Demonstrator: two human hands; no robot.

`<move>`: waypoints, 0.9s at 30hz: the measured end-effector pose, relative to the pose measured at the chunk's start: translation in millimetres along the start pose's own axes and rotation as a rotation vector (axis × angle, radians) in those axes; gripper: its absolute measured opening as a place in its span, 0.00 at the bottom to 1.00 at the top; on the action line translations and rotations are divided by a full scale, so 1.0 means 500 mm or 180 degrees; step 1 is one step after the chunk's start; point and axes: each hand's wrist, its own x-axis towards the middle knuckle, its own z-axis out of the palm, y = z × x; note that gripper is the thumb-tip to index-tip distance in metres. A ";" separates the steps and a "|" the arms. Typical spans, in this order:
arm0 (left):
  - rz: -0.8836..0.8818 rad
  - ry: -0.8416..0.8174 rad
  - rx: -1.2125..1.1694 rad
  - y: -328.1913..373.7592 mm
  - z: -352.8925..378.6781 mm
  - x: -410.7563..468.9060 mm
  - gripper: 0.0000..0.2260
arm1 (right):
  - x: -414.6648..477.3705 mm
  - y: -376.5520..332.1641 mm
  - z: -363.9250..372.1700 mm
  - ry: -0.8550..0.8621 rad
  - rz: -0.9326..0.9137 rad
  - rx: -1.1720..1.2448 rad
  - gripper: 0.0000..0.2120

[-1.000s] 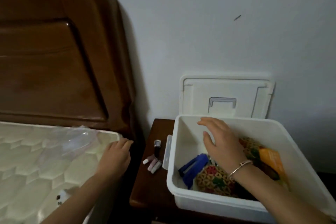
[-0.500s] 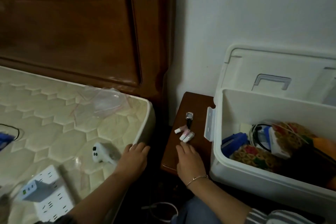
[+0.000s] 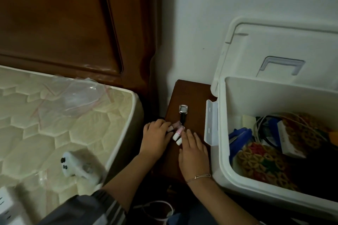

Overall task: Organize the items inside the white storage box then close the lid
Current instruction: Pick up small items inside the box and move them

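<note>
Currently the white storage box [image 3: 224, 151] is standing open on the right end of the dark wooden counter [image 3: 190, 93], and its lid [image 3: 274, 42] is leaning upright against the wall behind it. Inside the box, a blue item [image 3: 239, 135] is lying against the left wall, a patterned woven pouch [image 3: 259, 162] is sitting near the front, and some cables [image 3: 263, 124] are lying further back.

Just left of the box, on the bare part of the counter, a small cluster of pink and white tubes [image 3: 177, 133] is lying beside a black stick with a silver cap [image 3: 183, 115].

Both hands are working at that cluster. The right hand [image 3: 193, 151], the nearer one to the box and wearing a thin bracelet [image 3: 198, 177], is lying flat with straight fingers, its fingertips touching the tubes. The left hand [image 3: 157, 139] is on the far side of the tubes from the box with bent fingers against them; whether it is actually gripping one I cannot tell.

Well to the left of the box, a mattress [image 3: 54, 124] is carrying a white controller [image 3: 76, 168] and a clear plastic bag [image 3: 76, 95].
</note>
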 end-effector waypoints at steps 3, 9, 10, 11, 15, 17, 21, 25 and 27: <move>-0.0038 0.0091 -0.0080 0.002 0.016 0.000 0.12 | -0.008 -0.008 -0.004 0.0267 0.0028 -0.0021 0.26; -0.0325 0.0188 -0.0209 0.001 0.010 -0.009 0.08 | -0.008 -0.004 -0.004 0.0186 0.0021 -0.0157 0.19; -0.0382 0.0186 -0.0305 0.000 0.003 -0.014 0.08 | -0.008 -0.003 -0.005 0.0144 0.0013 -0.0181 0.18; -0.0438 0.0172 -0.0439 -0.001 -0.007 -0.021 0.07 | -0.010 -0.005 -0.012 0.0143 0.0000 -0.0223 0.15; -0.0643 0.0096 -0.1170 -0.014 -0.069 -0.057 0.03 | -0.025 -0.020 -0.049 0.0399 -0.0108 -0.0376 0.13; -0.0755 0.0077 -0.1491 -0.019 -0.110 -0.082 0.02 | -0.034 -0.024 -0.056 0.0154 -0.0130 -0.0172 0.11; -0.1183 -0.0097 -0.2695 -0.009 -0.198 -0.131 0.07 | -0.076 -0.045 -0.074 -0.0041 0.0024 0.1385 0.06; -0.1240 -0.0234 -0.4250 0.027 -0.275 -0.173 0.04 | -0.140 -0.074 -0.138 -0.0355 0.0482 0.3368 0.03; -0.1305 -0.0189 -0.4455 0.048 -0.302 -0.187 0.04 | -0.172 -0.077 -0.178 -0.0803 0.0724 0.4306 0.05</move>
